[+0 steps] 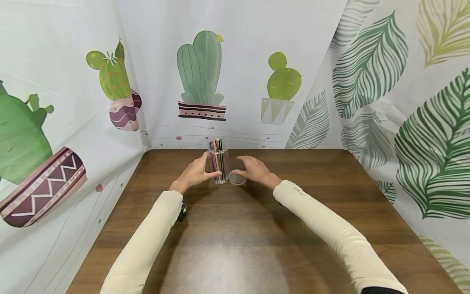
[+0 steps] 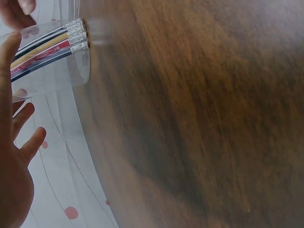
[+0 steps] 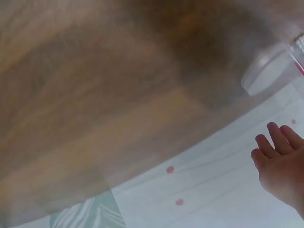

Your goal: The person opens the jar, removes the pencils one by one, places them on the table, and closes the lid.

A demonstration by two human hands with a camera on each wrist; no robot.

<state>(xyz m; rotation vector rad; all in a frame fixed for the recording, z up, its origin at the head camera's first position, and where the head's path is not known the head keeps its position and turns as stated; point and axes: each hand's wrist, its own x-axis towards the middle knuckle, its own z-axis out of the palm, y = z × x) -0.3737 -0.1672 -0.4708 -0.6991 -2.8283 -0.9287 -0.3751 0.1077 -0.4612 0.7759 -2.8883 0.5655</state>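
Note:
A tall clear jar stands upright on the wooden table, filled with several pencils. Their metal-collared eraser ends point down at its base, as the left wrist view shows. My left hand holds the jar's left side, thumb across the front and forefinger behind; its other fingers spread loosely. To the jar's right is a round clear lid, close beside its base. Over the lid reaches my right hand, its thumb overlapping the rim in the head view and its fingers relaxed and apart.
The brown wooden table ends just behind the jar. A white cloth backdrop with cactus and leaf prints hangs around its back and sides.

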